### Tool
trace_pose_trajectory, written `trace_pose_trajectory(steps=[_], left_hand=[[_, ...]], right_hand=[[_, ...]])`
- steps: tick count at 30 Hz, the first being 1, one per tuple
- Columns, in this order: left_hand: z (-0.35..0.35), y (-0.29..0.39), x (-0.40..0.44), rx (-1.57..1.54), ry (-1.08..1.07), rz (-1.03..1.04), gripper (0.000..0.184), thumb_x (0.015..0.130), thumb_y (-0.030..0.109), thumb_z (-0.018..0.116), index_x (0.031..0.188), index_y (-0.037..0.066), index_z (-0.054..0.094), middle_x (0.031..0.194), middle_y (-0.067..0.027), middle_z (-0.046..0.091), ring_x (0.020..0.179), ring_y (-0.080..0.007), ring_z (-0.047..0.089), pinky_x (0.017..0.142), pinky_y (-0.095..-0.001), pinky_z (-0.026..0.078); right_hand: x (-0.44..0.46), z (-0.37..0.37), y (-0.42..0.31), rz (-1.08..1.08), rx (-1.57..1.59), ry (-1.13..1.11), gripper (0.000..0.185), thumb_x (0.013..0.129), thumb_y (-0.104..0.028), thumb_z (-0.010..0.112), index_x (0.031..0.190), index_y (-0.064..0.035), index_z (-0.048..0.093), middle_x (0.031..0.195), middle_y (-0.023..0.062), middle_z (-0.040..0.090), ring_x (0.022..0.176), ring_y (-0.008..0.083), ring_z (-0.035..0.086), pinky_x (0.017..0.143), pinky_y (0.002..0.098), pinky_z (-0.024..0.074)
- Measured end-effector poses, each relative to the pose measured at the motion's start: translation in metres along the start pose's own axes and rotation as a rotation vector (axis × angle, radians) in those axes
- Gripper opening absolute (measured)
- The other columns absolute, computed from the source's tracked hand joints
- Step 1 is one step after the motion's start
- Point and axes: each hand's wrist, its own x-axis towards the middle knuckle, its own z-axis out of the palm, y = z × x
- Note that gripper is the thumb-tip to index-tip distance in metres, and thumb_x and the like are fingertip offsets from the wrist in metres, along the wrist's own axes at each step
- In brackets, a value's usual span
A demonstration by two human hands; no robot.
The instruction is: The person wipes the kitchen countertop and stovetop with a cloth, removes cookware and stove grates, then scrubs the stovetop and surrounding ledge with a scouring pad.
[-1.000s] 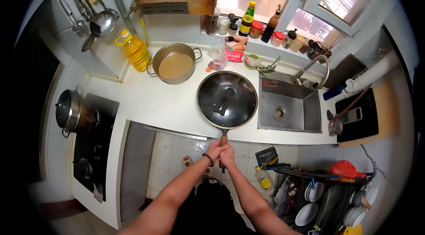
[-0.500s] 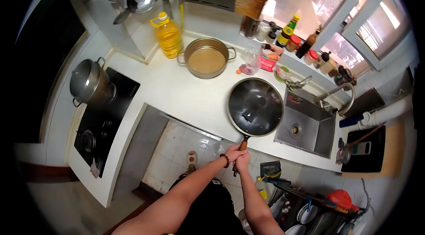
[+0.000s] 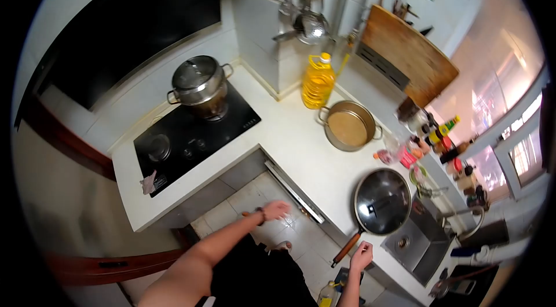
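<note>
A frying pan with a dark lid (image 3: 382, 201) rests on the white counter beside the sink, its brown handle (image 3: 346, 250) pointing out over the front edge. Just right of that handle is my right hand (image 3: 361, 256), apart from it, fingers curled in with nothing visible in them. My left hand (image 3: 277, 210), with a beaded bracelet at the wrist, hangs over the floor in front of the counter. Its fingers look loosely stretched and hold nothing I can see, though they are slightly blurred.
On the black cooktop (image 3: 197, 139) stands a lidded steamer pot (image 3: 200, 84). A steel two-handled pot (image 3: 349, 126) and a yellow oil jug (image 3: 318, 82) sit on the counter. The steel sink (image 3: 425, 249) lies right of the pan. Bottles line the windowsill.
Both hands have let go of the pan handle and moved apart, my left hand toward the cooktop side. The view has turned left toward the cooktop. The pan remains beside the sink.
</note>
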Motion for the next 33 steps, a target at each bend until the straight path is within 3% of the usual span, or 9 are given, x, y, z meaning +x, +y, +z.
trace_pose_trajectory(steps=[3,8,12,13,17,21,24,27,33], left_hand=[[-0.119,0.033,-0.061,-0.057,0.446,0.086,0.025,0.104,0.03,0.064,0.115,0.008,0.068,0.099,-0.0036,0.073,0.077,-0.0119,0.068,0.064,-0.0267,0.056],[-0.284,0.105,-0.139,-0.265,0.881,0.178,0.025,0.105,0.033,0.063,0.111,0.01,0.069,0.093,-0.0025,0.072,0.068,-0.0102,0.065,0.059,-0.0261,0.054],[-0.406,0.166,-0.162,-0.328,1.043,0.276,0.03,0.107,0.044,0.06,0.109,0.014,0.067,0.089,0.0022,0.071,0.069,-0.0092,0.066,0.061,-0.0264,0.053],[-0.432,0.175,-0.164,-0.334,1.064,0.281,0.031,0.107,0.044,0.06,0.109,0.015,0.067,0.089,0.0027,0.071,0.07,-0.0093,0.066,0.061,-0.0269,0.054],[-0.5,0.228,-0.166,-0.349,1.141,0.119,0.035,0.107,0.045,0.058,0.117,0.012,0.065,0.096,0.0009,0.071,0.074,-0.0126,0.066,0.064,-0.0298,0.054],[-0.551,0.237,-0.151,-0.381,1.137,0.069,0.036,0.108,0.042,0.057,0.124,0.01,0.063,0.104,-0.0022,0.07,0.08,-0.0153,0.066,0.066,-0.0321,0.054],[-0.565,0.242,-0.14,-0.49,1.016,0.053,0.031,0.108,0.036,0.058,0.123,0.009,0.062,0.102,-0.0021,0.068,0.076,-0.0146,0.066,0.061,-0.0314,0.054],[-0.567,0.247,-0.137,-0.468,1.042,0.031,0.027,0.106,0.032,0.061,0.115,0.007,0.064,0.098,-0.0031,0.067,0.073,-0.0147,0.066,0.057,-0.0303,0.052],[-0.575,0.239,-0.123,-0.551,1.011,0.133,0.023,0.107,0.023,0.062,0.11,0.001,0.07,0.084,-0.0052,0.066,0.063,-0.0129,0.058,0.054,-0.0287,0.048]], right_hand=[[0.015,0.049,-0.043,-0.09,0.11,-0.249,0.024,0.1,-0.018,0.061,0.092,0.0016,0.073,0.074,0.0118,0.071,0.071,0.0191,0.07,0.067,0.0342,0.0541],[0.038,0.2,-0.248,-0.349,0.33,-0.605,0.029,0.102,-0.023,0.063,0.097,0.0018,0.076,0.079,0.0077,0.074,0.061,0.0118,0.062,0.059,0.0286,0.0498],[0.049,0.32,-0.445,-0.46,0.471,-0.796,0.029,0.102,-0.023,0.063,0.1,0.0021,0.077,0.084,0.0068,0.076,0.065,0.0115,0.063,0.06,0.0287,0.0516],[0.049,0.351,-0.486,-0.496,0.587,-0.768,0.032,0.1,-0.031,0.065,0.092,-0.0018,0.077,0.07,0.008,0.07,0.06,0.0151,0.064,0.06,0.0321,0.051],[0.061,0.453,-0.608,-0.477,0.617,-0.826,0.026,0.097,-0.026,0.066,0.098,-0.0024,0.079,0.084,0.0103,0.077,0.067,0.0176,0.069,0.065,0.0327,0.0545],[0.087,0.539,-0.668,-0.471,0.373,-0.792,0.035,0.092,-0.029,0.07,0.109,0.0017,0.077,0.103,0.0209,0.078,0.098,0.0321,0.076,0.088,0.0402,0.0578],[0.096,0.581,-0.688,-0.558,0.207,-0.645,0.048,0.091,-0.035,0.071,0.119,0.004,0.074,0.114,0.0266,0.074,0.112,0.0394,0.071,0.099,0.0438,0.0548],[0.103,0.613,-0.694,-0.521,0.136,-0.782,0.056,0.09,-0.039,0.071,0.125,0.0045,0.071,0.12,0.028,0.072,0.117,0.0416,0.069,0.103,0.0444,0.0533],[0.112,0.656,-0.685,-0.355,0.198,-0.949,0.034,0.087,-0.033,0.072,0.099,-0.002,0.081,0.091,0.02,0.078,0.092,0.0321,0.077,0.087,0.0412,0.0584]])
